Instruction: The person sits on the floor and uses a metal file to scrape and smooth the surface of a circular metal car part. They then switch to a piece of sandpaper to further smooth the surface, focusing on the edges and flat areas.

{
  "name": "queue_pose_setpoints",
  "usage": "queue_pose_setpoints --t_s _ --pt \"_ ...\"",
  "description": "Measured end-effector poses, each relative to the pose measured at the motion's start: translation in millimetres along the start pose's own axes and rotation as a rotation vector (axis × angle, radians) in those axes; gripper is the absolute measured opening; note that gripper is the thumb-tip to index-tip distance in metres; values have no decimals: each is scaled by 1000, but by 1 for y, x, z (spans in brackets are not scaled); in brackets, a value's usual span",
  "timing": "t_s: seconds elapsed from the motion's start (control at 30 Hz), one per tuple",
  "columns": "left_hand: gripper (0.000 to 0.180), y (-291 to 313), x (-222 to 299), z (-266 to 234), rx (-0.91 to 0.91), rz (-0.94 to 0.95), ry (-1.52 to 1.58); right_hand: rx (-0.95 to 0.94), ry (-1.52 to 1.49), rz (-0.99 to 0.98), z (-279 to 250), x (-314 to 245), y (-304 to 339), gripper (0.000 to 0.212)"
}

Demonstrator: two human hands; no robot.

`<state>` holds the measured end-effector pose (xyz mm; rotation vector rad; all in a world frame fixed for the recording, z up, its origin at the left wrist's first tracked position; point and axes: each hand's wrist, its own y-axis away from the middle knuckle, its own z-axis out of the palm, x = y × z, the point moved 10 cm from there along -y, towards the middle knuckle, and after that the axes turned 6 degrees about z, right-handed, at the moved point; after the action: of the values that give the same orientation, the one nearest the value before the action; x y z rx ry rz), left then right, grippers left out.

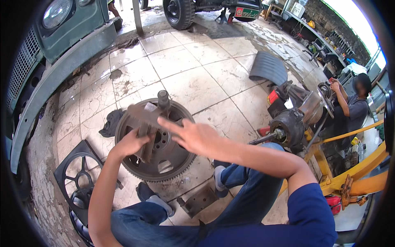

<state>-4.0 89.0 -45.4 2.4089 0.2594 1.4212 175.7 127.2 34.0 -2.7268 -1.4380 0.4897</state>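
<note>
A large toothed flywheel (pixel 181 162) lies flat on the tiled floor before me. My left hand (pixel 132 145) is closed around an upright, narrow metal piece (pixel 147 152) over the flywheel's left half; its exact kind I cannot make out. Above that piece, my right hand (pixel 195 135) grips a flat brown strip (pixel 142 114), smeared by motion, with the index finger stretched along it. Whether the strip touches the metal piece I cannot tell. A short metal cylinder (pixel 163 99) stands at the flywheel's far edge.
Left of the flywheel are a dark cloth (pixel 112 122) and a black fan shroud (pixel 66 175). A metal plate (pixel 199 202) lies by my feet. To the right stand a greasy mechanical assembly (pixel 288 125), a yellow frame (pixel 349 175) and another person (pixel 354 103). A vehicle bumper (pixel 68 68) borders the left.
</note>
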Motion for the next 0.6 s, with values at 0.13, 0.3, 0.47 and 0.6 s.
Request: queue_pose_setpoints --t_s 0.13,0.3,0.47,0.6 --pt "70 5 10 8 -65 -5 13 5 39 37 -5 17 -4 76" --pt "67 7 27 9 -64 52 -30 29 -36 -35 -1 -4 12 76" --pt "60 9 22 8 -103 93 19 95 -80 13 -2 29 -16 77" --pt "67 3 22 1 -30 80 -90 33 -15 -11 -2 5 1 74"
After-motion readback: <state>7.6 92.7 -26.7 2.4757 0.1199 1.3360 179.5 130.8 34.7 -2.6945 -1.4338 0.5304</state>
